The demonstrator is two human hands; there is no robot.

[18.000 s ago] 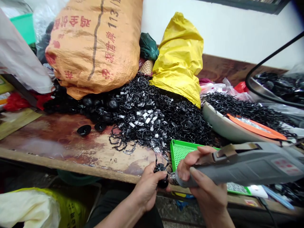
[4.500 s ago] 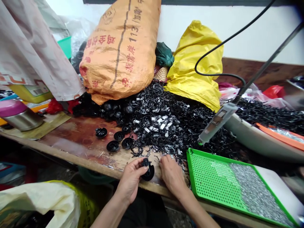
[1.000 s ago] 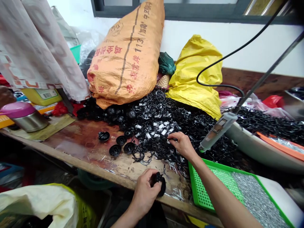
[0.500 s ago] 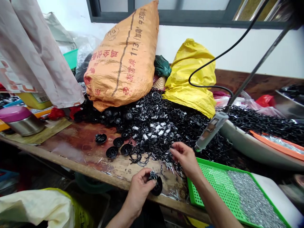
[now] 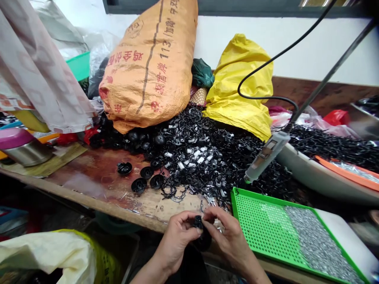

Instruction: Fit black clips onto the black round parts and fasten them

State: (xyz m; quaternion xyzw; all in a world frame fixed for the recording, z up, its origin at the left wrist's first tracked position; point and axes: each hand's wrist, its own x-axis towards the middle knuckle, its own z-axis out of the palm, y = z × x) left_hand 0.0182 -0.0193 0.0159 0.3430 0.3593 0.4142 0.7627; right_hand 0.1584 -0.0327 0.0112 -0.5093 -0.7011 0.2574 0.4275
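Note:
My left hand (image 5: 180,234) is closed around a black round plastic part (image 5: 197,222) with an upright stem, just over the table's front edge. My right hand (image 5: 226,228) meets it from the other side, thumb and fingertips pinched at the stem; anything small between them is hidden. Beyond the hands lies a heap of small black clips and white plastic pieces (image 5: 197,156). Several black dish-shaped parts (image 5: 139,185) sit to the left of the heap. Thin silvery pins (image 5: 211,200) are scattered just past my fingers.
A green perforated tray (image 5: 266,225) with small metal pins (image 5: 322,240) stands at right. An electric screwdriver (image 5: 263,157) hangs above the heap on its cable. Behind are an orange sack (image 5: 154,67) and a yellow bag (image 5: 239,86). A steel jar (image 5: 25,148) stands far left.
My right hand has come back from the edge of the heap, down and left to the black part in my left hand. The view has tilted slightly downward.

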